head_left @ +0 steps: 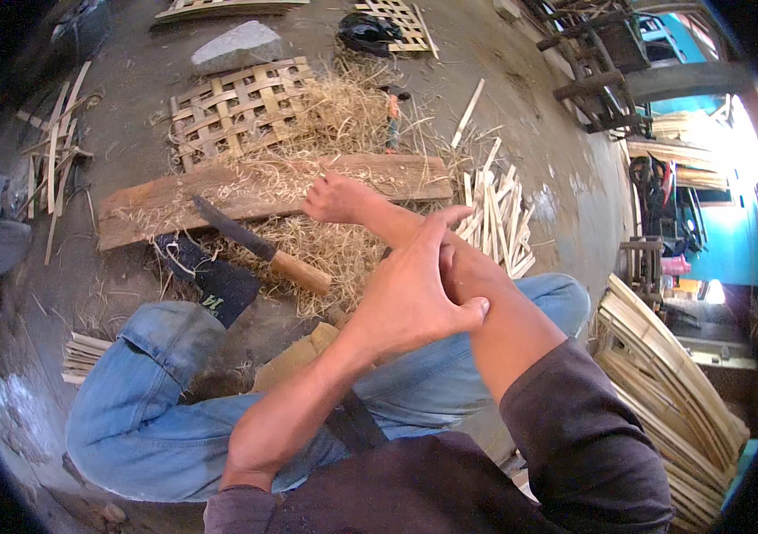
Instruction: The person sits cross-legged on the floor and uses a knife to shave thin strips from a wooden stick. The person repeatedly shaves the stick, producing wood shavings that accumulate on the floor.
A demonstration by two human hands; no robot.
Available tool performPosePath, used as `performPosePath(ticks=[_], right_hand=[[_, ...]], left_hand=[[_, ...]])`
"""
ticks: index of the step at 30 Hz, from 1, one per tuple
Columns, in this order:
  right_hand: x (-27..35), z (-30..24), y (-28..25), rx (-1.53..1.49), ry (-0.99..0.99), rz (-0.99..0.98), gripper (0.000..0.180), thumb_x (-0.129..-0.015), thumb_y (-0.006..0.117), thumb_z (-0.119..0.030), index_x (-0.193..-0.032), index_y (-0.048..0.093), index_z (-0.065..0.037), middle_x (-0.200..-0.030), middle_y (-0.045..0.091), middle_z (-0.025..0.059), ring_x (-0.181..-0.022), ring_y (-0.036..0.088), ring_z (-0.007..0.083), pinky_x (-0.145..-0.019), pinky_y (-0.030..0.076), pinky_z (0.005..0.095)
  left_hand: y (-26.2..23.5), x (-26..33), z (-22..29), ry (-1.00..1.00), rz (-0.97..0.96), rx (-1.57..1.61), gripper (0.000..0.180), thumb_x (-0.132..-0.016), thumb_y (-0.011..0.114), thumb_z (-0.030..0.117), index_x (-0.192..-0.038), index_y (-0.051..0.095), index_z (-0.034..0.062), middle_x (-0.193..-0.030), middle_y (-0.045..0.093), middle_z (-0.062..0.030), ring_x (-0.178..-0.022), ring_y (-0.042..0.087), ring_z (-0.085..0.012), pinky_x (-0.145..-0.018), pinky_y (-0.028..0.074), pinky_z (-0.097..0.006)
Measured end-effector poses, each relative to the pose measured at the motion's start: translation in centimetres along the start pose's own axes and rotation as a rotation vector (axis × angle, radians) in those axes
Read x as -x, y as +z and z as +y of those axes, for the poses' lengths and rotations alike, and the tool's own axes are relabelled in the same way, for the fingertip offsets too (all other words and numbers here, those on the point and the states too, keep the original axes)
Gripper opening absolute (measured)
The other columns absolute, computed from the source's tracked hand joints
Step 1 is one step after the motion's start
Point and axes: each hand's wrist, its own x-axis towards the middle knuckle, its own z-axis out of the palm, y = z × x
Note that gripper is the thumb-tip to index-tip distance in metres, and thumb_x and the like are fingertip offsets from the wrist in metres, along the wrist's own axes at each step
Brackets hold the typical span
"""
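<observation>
My left hand [410, 289] is clasped round my right forearm [477, 276], its thumb pressed on the skin and the index finger stretched out. Beyond it, my right hand [339, 198] is closed in a loose fist over the wooden plank [147, 200], and I see nothing in it. To the left of that hand lies a knife [299, 271] with a dark blade and a wooden handle. Its blade rests across the plank's near edge, its handle over curly shavings [343, 254]. A dark cloth piece [223, 283] is beside the knife, near my left knee.
Behind the plank a woven bamboo panel [236, 107] lies by a grey stone block [236, 46]. Thin bamboo strips [496, 218] are piled to the right, with longer strips [664, 383] bundled nearer me. A black bag [368, 34] and wooden stools [597, 76] stand farther off.
</observation>
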Motion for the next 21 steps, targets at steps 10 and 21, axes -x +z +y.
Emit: performPosePath(ticks=[10, 21], right_hand=[[0.3, -1.6, -0.5, -0.061, 0.003, 0.056, 0.012, -0.08, 0.061, -0.025, -0.075, 0.063, -0.015, -0.072, 0.064, -0.0018, -0.073, 0.065, 0.0165, -0.062, 0.049, 0.0326], [0.9, -1.4, -0.6, 0.059, 0.023, -0.024, 0.012, -0.081, 0.061, -0.026, -0.077, 0.065, -0.015, -0.075, 0.066, -0.0027, -0.074, 0.064, 0.0158, -0.06, 0.047, 0.0307]], left_hand=[[0.7, 0.2, -0.1, 0.013, -0.006, 0.035, 0.073, -0.065, 0.068, 0.012, -0.133, 0.041, 0.0085, -0.077, 0.043, -0.004, -0.071, 0.048, -0.0164, -0.066, 0.045, -0.032], [1.1, 1.5, 0.6, -0.006, -0.038, 0.008, 0.083, -0.066, 0.072, 0.016, -0.14, 0.036, 0.0049, -0.076, 0.043, -0.003, -0.071, 0.047, -0.0145, -0.067, 0.043, -0.03]])
